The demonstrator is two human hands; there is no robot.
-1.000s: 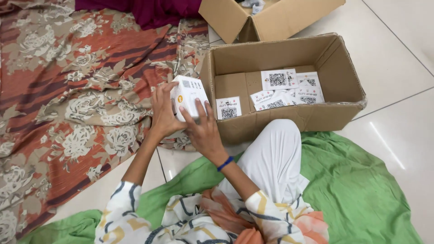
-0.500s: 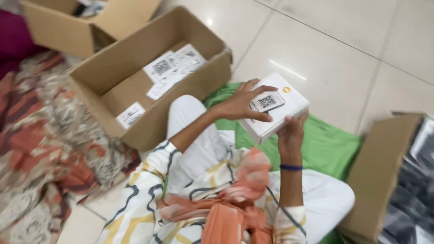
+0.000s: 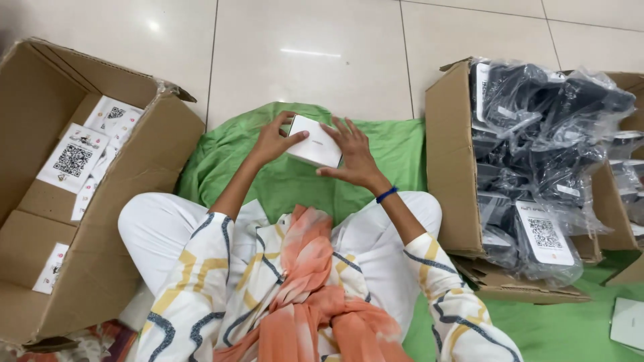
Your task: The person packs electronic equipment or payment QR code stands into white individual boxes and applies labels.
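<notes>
Small white cardboard box [image 3: 314,140] at frame centre, over the green cloth [image 3: 396,144]. Left hand [image 3: 272,139] grips its left edge; right hand [image 3: 353,153], fingers spread, rests on its right side.

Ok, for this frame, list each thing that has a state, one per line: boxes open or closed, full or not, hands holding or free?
small white box: closed, held over the green cloth
left hand: fingers gripping the box's left side
right hand: fingers spread on the box's right side
left cardboard box: open, a few white code cards inside
right cardboard box: open, packed with dark plastic-wrapped items
</notes>
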